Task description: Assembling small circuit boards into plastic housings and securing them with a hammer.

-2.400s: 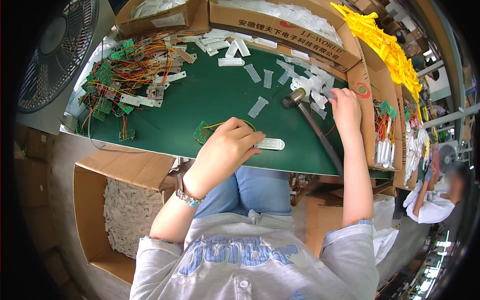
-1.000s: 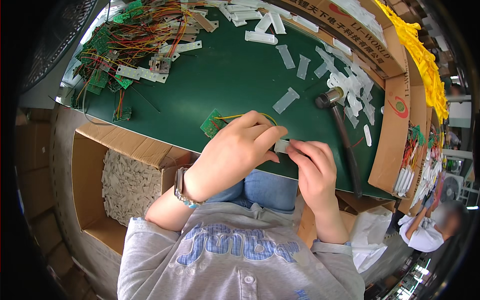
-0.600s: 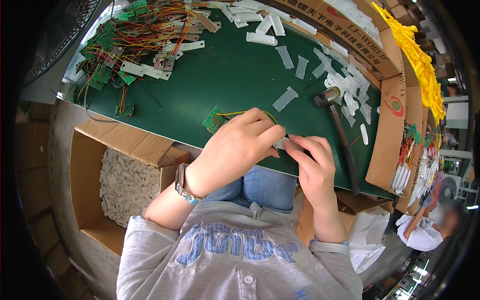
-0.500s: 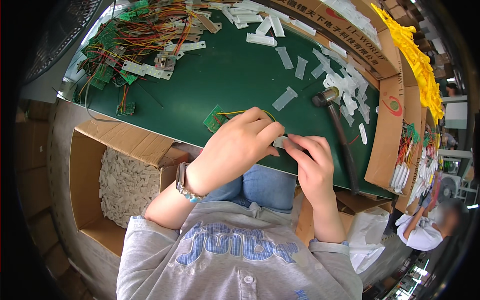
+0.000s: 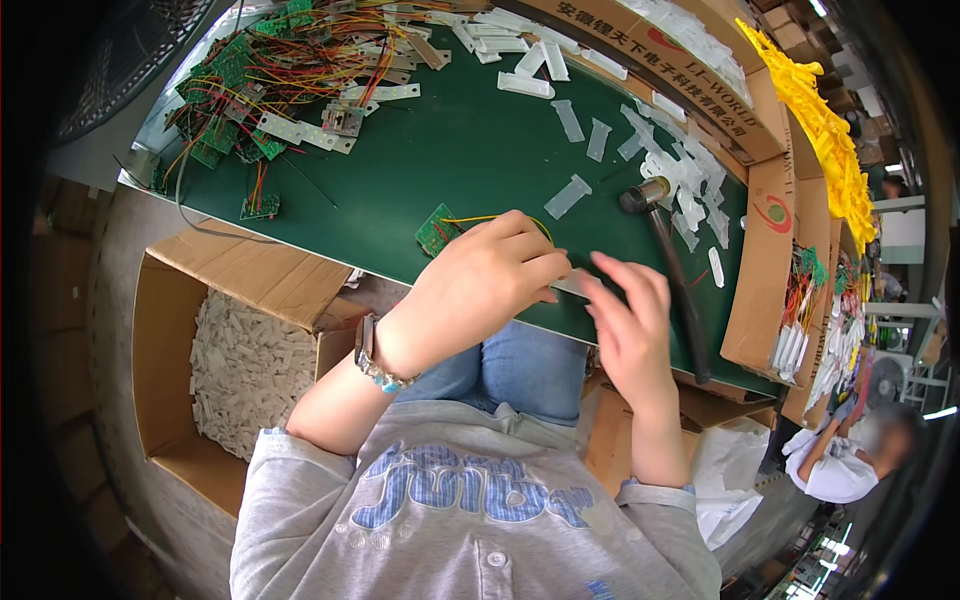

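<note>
Near the table's front edge, my left hand [image 5: 488, 285] is closed on a small white plastic piece [image 5: 571, 283], most of it hidden behind the fingers. Beyond that hand lies a green circuit board [image 5: 435, 232], with yellow and red wires running from it behind my knuckles. My right hand [image 5: 635, 315] is just right of the white piece, thumb and index finger apart. Its fingertips are close to the end of the piece; contact is hard to make out. Farther out, a translucent plastic strip [image 5: 568, 197] rests on the green tabletop [image 5: 400, 170].
A hammer [image 5: 680, 290] lies right of my hands, beside piled translucent strips [image 5: 690, 180]. Wired boards [image 5: 240, 90] heap up at the far left, white casings [image 5: 525, 84] at the back. Cardboard boxes [image 5: 765, 230] line the right edge; an open carton [image 5: 165, 370] of white pieces stands lower left.
My right hand's thumb and index finger have spread apart and drawn back from the white piece. My left hand keeps its grip, nearly still. The whole view has shifted slightly.
</note>
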`<state>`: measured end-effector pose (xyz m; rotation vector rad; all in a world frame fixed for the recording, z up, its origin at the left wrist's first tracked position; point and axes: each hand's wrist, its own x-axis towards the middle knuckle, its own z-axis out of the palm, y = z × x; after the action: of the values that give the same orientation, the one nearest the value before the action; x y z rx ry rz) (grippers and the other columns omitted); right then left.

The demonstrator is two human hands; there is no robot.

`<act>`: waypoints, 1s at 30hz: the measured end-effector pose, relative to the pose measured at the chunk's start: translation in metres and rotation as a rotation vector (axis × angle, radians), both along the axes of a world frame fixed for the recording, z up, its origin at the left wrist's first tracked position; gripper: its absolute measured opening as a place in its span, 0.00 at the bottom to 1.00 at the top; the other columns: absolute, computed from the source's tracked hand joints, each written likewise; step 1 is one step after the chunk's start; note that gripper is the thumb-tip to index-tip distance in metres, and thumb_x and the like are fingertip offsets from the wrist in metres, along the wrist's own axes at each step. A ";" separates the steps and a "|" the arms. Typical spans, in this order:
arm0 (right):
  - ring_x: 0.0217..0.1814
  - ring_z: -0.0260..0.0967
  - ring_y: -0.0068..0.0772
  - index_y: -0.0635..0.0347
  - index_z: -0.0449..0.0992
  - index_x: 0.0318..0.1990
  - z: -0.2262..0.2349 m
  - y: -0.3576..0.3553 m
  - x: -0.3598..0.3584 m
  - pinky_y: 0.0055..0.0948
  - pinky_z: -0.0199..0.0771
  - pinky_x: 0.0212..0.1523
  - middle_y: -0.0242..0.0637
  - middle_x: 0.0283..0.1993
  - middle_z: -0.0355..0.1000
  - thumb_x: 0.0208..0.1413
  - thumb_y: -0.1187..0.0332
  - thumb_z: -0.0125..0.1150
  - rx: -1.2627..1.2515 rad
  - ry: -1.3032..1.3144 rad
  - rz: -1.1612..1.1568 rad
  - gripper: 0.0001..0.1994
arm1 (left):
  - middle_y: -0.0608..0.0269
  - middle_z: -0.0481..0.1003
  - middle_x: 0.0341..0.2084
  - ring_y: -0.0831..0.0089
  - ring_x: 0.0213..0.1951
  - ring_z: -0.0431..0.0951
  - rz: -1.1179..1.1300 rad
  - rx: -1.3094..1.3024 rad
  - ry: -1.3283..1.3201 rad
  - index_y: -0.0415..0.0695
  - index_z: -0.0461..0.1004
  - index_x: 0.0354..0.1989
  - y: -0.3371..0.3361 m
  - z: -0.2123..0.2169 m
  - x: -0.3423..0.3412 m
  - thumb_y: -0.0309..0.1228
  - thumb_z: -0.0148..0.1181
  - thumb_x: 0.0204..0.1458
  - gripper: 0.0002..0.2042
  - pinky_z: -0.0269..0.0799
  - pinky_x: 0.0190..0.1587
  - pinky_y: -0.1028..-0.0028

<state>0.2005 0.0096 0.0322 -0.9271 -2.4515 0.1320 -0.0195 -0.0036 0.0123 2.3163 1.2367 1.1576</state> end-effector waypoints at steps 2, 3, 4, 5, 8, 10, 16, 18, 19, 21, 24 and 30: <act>0.55 0.67 0.48 0.59 0.75 0.53 0.013 -0.003 0.024 0.44 0.66 0.56 0.40 0.53 0.71 0.52 0.76 0.66 0.000 0.010 -0.213 0.19 | 0.64 0.79 0.38 0.61 0.44 0.76 -0.003 -0.020 -0.007 0.44 0.77 0.37 -0.002 -0.001 -0.001 0.29 0.71 0.40 0.14 0.75 0.48 0.65; 0.55 0.66 0.50 0.60 0.73 0.54 0.019 -0.007 0.036 0.46 0.65 0.57 0.43 0.51 0.71 0.54 0.76 0.65 0.018 0.010 -0.377 0.19 | 0.64 0.79 0.38 0.61 0.44 0.76 -0.002 -0.019 -0.011 0.44 0.77 0.37 -0.002 -0.001 -0.001 0.29 0.71 0.40 0.14 0.75 0.48 0.65; 0.55 0.66 0.50 0.62 0.72 0.53 0.024 -0.010 0.048 0.46 0.65 0.57 0.45 0.51 0.70 0.55 0.75 0.64 0.046 -0.059 -0.492 0.18 | 0.64 0.79 0.38 0.61 0.44 0.76 -0.007 -0.020 -0.016 0.43 0.77 0.37 -0.002 -0.001 0.000 0.29 0.71 0.40 0.14 0.75 0.48 0.65; 0.53 0.67 0.49 0.62 0.71 0.52 0.028 -0.012 0.062 0.44 0.66 0.55 0.46 0.49 0.71 0.56 0.74 0.65 -0.048 -0.127 -0.558 0.17 | 0.64 0.79 0.38 0.61 0.43 0.75 -0.018 -0.017 -0.021 0.43 0.77 0.36 -0.001 0.001 0.000 0.29 0.71 0.40 0.14 0.75 0.48 0.65; 0.42 0.72 0.42 0.65 0.71 0.49 0.016 -0.011 0.096 0.40 0.73 0.45 0.46 0.42 0.72 0.57 0.72 0.65 -0.364 -0.102 -0.603 0.15 | 0.64 0.79 0.37 0.61 0.44 0.75 -0.021 -0.010 -0.014 0.43 0.76 0.36 0.000 0.003 0.000 0.29 0.71 0.40 0.14 0.75 0.48 0.65; 0.23 0.69 0.22 0.65 0.69 0.47 0.021 -0.008 0.112 0.27 0.68 0.23 0.34 0.26 0.71 0.60 0.74 0.61 -0.866 0.076 -0.578 0.11 | 0.64 0.79 0.37 0.61 0.44 0.75 -0.028 -0.009 -0.025 0.43 0.76 0.36 0.001 0.001 0.000 0.29 0.71 0.40 0.14 0.75 0.48 0.65; 0.21 0.65 0.20 0.64 0.65 0.53 0.016 -0.056 0.073 0.22 0.68 0.23 0.36 0.31 0.70 0.64 0.75 0.57 -0.731 0.416 -0.545 0.13 | 0.64 0.79 0.37 0.61 0.44 0.75 -0.017 -0.011 -0.041 0.42 0.76 0.36 0.001 -0.001 0.000 0.29 0.71 0.40 0.14 0.75 0.48 0.64; 0.33 0.70 0.28 0.66 0.69 0.52 0.000 -0.072 0.083 0.27 0.72 0.39 0.38 0.36 0.74 0.64 0.74 0.58 -0.670 0.292 -0.524 0.12 | 0.64 0.79 0.37 0.60 0.44 0.75 -0.016 -0.012 -0.046 0.42 0.76 0.36 0.001 0.000 0.001 0.29 0.71 0.40 0.14 0.75 0.48 0.64; 0.33 0.70 0.27 0.66 0.69 0.51 0.009 -0.078 0.082 0.26 0.71 0.39 0.37 0.37 0.74 0.64 0.73 0.58 -0.689 0.226 -0.528 0.11 | 0.64 0.78 0.37 0.60 0.44 0.75 -0.017 -0.012 -0.041 0.42 0.76 0.36 0.001 0.000 0.000 0.29 0.71 0.40 0.14 0.75 0.48 0.64; 0.32 0.70 0.27 0.66 0.70 0.50 0.018 -0.089 0.083 0.26 0.71 0.39 0.37 0.37 0.74 0.64 0.73 0.59 -0.710 0.160 -0.529 0.10 | 0.64 0.78 0.36 0.60 0.44 0.75 -0.016 -0.014 -0.033 0.42 0.76 0.36 -0.001 -0.001 -0.001 0.29 0.71 0.40 0.14 0.75 0.48 0.64; 0.30 0.67 0.23 0.65 0.70 0.47 0.016 -0.106 0.108 0.24 0.69 0.34 0.33 0.34 0.72 0.64 0.71 0.58 -0.715 0.343 -0.585 0.09 | 0.64 0.78 0.36 0.60 0.44 0.75 -0.021 -0.014 -0.058 0.42 0.76 0.36 0.000 -0.002 -0.001 0.29 0.71 0.40 0.14 0.75 0.48 0.64; 0.30 0.75 0.47 0.64 0.69 0.48 0.020 -0.111 0.100 0.36 0.71 0.31 0.45 0.32 0.75 0.63 0.68 0.59 -0.475 0.039 -0.518 0.11 | 0.64 0.78 0.35 0.61 0.43 0.75 -0.013 0.013 -0.039 0.42 0.76 0.36 0.000 -0.002 0.000 0.28 0.71 0.41 0.13 0.75 0.47 0.64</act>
<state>0.3001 -0.1011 0.0522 -1.7089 -2.0932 0.5541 -0.0194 -0.0035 0.0101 2.2962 1.2027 1.2040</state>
